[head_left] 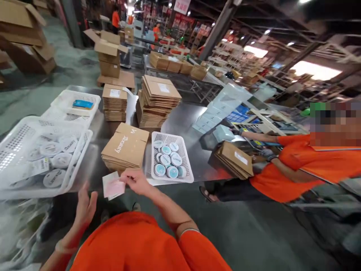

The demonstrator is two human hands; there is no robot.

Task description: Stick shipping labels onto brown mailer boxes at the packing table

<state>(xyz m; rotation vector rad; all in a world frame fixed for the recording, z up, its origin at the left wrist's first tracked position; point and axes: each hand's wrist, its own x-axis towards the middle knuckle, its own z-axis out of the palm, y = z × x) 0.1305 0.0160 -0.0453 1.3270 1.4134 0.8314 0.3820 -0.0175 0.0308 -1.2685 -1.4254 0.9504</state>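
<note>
My right hand (135, 181) pinches a small pale pink and white card (113, 186) by its right edge, in front of the table edge. Just behind it lies a stack of flat brown cartons (125, 145) with white lettering. My left hand (86, 205) is held up beside the card with its fingers apart, holding nothing. To the right of the cartons stands a white basket (186, 158) with round white and teal tins (166, 160). Left of my left hand is a larger white basket (80, 160) holding bagged round items (55, 160) with printed lids.
Two taller stacks of flat cartons (162, 98) stand at the back of the metal table (194, 113). A tray (96, 103) with a blue packet (83, 104) is at the back left. A co-worker in orange (296, 158) handles pale boxes at the right.
</note>
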